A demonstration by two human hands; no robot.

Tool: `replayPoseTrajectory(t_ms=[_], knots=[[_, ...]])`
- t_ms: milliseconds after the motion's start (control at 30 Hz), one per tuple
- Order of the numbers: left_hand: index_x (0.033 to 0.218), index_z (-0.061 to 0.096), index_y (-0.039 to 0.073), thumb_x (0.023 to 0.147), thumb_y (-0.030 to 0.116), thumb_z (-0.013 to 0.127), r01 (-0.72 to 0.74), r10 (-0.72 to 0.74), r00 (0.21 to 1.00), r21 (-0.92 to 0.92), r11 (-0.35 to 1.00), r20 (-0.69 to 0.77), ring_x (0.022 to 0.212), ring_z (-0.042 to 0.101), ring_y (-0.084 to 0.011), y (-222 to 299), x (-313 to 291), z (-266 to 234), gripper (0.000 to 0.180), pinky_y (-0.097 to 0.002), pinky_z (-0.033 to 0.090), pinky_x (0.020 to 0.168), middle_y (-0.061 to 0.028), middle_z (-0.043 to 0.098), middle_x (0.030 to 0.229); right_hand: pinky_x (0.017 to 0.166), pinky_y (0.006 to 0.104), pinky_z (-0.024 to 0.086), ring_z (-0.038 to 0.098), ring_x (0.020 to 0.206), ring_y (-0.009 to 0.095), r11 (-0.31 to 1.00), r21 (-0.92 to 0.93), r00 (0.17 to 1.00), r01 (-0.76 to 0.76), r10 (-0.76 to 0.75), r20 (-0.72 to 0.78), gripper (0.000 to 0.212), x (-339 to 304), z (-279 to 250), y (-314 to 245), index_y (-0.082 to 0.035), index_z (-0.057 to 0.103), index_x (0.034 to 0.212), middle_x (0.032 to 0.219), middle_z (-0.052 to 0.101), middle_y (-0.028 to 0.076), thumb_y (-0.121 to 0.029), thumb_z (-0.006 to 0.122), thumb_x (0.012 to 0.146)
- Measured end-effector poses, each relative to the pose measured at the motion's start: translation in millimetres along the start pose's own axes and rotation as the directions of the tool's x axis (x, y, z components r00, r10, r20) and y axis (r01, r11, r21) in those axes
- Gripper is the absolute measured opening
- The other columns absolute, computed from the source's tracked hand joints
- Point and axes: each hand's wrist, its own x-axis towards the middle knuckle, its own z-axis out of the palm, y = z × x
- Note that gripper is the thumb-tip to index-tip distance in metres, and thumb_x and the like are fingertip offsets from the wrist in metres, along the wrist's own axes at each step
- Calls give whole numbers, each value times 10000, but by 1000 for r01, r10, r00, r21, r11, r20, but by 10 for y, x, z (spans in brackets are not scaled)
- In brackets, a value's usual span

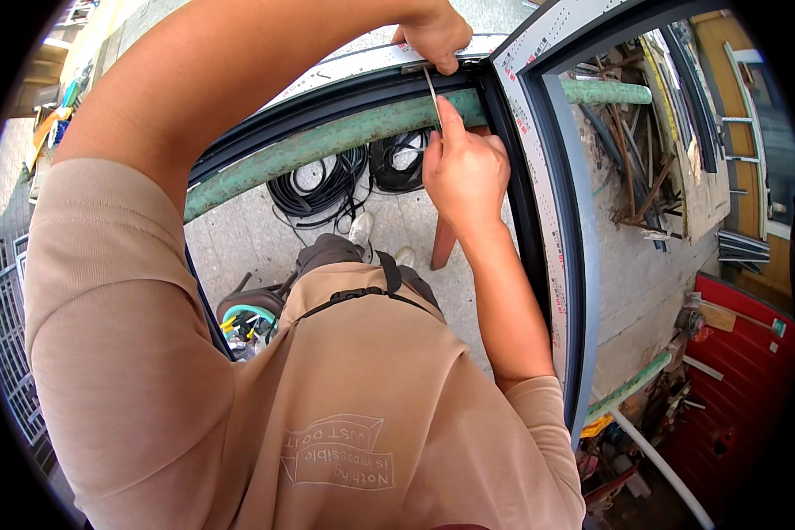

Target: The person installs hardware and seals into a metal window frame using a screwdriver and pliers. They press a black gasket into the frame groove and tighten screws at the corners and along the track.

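Note:
A dark window frame (528, 221) with white protective film lies over green pipe supports (327, 146). My right hand (470, 172) is closed around a screwdriver (432, 93), its handle hidden in the palm and the index finger stretched along the thin metal shaft. The shaft's tip meets the inner edge of the frame near its far corner, next to a small metal piece (413, 67). Over that same corner, my left hand (439, 37) is bent with its fingers curled down at the frame. What those fingers pinch, if anything, is hidden.
Coils of black rubber strip (318, 190) lie on the paving inside the frame, near my shoes. A bucket with tools (249, 322) stands at my left. Scrap lengths (636, 150), a red panel (742, 353) and a white pole (662, 464) are to the right.

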Motion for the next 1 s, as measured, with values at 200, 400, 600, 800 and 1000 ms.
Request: replayPoseTrajectory(t_ms=[200,400,600,800,1000], knots=[[1069,773,-104,996,406,645,-2,2,1000,-9,1000,20,859,744,-388,13,16,-6,531,-490,602,809,-237,770,955,844,470,613,765,910,429,809,572,991,-133,119,62,533,-10,93,114,-2,645,1455,931,788,216,-162,763,961],[1048,773,-110,1007,413,644,8,-7,1000,-38,999,21,856,746,-396,-31,34,40,540,-492,608,796,-234,767,952,762,495,620,769,791,430,978,161,973,-135,100,206,541,55,-68,-42,-72,630,1487,825,774,203,-198,753,976],[1270,644,-125,1022,353,653,39,-39,999,-54,998,-11,858,748,-380,104,-154,3,538,-465,622,759,-238,750,1033,606,507,594,733,605,387,992,-52,985,-111,117,131,509,-18,13,-50,-145,641,1481,666,718,166,-199,737,984],[1413,481,-172,1013,310,628,51,-58,996,-117,992,-60,863,788,-424,103,-199,19,644,-465,681,712,-297,724,1137,538,444,572,691,531,313,983,-174,992,-49,68,108,502,-28,19,-55,-86,670,1444,649,697,108,-133,696,945],[1343,554,-177,1023,313,616,17,-22,999,-105,994,-39,851,788,-429,90,-178,16,588,-471,691,720,-298,725,1149,554,343,550,693,547,188,888,-447,982,105,-21,188,556,18,-88,-117,-67,694,1432,641,654,12,-126,669,880]])
